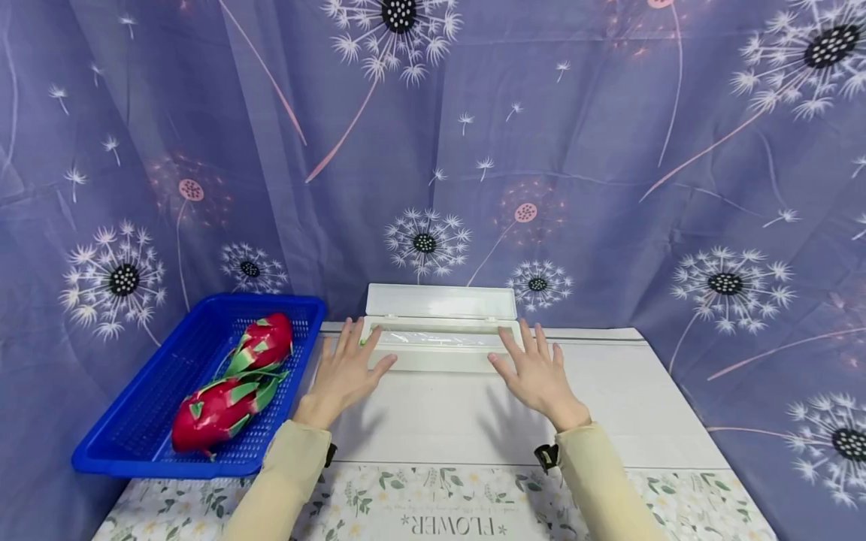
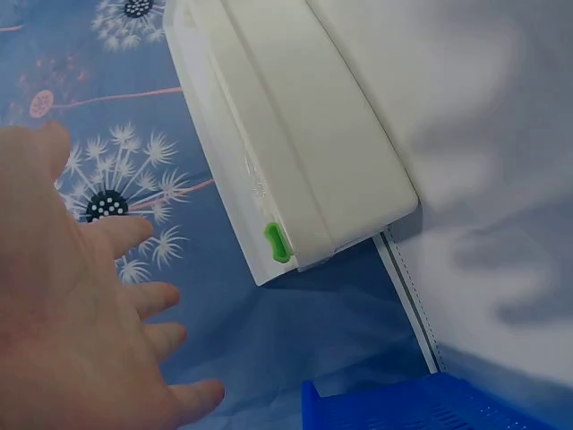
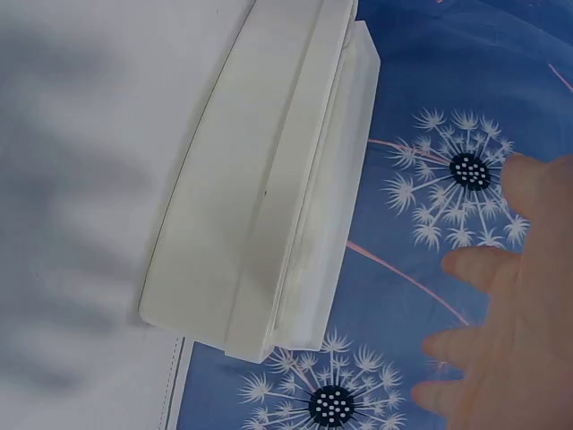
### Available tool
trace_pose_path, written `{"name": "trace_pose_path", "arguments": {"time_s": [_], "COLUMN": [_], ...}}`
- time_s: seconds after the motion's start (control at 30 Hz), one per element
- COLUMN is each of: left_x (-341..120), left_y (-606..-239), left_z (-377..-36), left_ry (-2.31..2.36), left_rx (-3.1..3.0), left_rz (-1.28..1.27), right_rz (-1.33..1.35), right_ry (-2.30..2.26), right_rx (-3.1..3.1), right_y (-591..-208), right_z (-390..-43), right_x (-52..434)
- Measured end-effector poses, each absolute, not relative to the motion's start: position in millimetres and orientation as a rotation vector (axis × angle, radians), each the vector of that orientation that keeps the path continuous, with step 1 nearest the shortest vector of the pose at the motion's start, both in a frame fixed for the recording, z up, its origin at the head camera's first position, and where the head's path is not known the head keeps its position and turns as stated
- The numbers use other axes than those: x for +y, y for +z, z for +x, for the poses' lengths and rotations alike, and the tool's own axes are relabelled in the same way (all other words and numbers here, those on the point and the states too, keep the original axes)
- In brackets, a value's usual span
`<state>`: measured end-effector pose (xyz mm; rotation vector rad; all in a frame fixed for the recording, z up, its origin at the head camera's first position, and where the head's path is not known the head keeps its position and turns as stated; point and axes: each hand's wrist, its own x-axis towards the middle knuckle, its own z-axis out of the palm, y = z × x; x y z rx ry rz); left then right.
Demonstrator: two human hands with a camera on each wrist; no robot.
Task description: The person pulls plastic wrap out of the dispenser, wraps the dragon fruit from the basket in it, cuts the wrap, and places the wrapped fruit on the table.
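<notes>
A white plastic-wrap dispenser box (image 1: 443,362) stands at the back of the table, its long lid (image 1: 440,301) raised. Clear, shiny film (image 1: 440,339) lies lengthwise inside. At the dispenser's left end is a small green slider (image 2: 277,242), best seen in the left wrist view. My left hand (image 1: 345,376) is spread near that end, fingers apart and holding nothing. Likewise spread, my right hand (image 1: 540,376) is at the right end with nothing in it. In the head view both sets of fingertips overlap the dispenser's ends.
A blue plastic basket (image 1: 122,443) stands at the left with two red dragon fruits (image 1: 215,413) in it. A white board (image 1: 629,406) covers the table, with a floral cloth (image 1: 406,500) along the front. A purple dandelion-print curtain (image 1: 575,143) hangs behind and at both sides.
</notes>
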<state>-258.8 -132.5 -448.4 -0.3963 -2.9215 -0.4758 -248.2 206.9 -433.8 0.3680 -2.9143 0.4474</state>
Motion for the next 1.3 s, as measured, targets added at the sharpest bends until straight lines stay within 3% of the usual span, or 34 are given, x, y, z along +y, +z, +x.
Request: {"name": "trace_pose_path", "arguments": {"time_s": [0.47,1.03,1.3], "left_x": [-138,-166,-166], "left_y": [-443,-430,-424], "left_z": [-297,-354,-367], "left_ry": [-0.482,-0.541,-0.522], "left_rx": [-3.087,-3.059,-3.161], "left_rz": [-0.457,-0.969,-0.924], "right_rz": [0.543,0.825,0.883], "right_ry": [0.271,0.201,0.233], "right_rx": [-2.867,-2.948,-2.929], "right_y": [-414,-413,-426], "right_z": [-276,-323,-345], "right_x": [223,256,267]}}
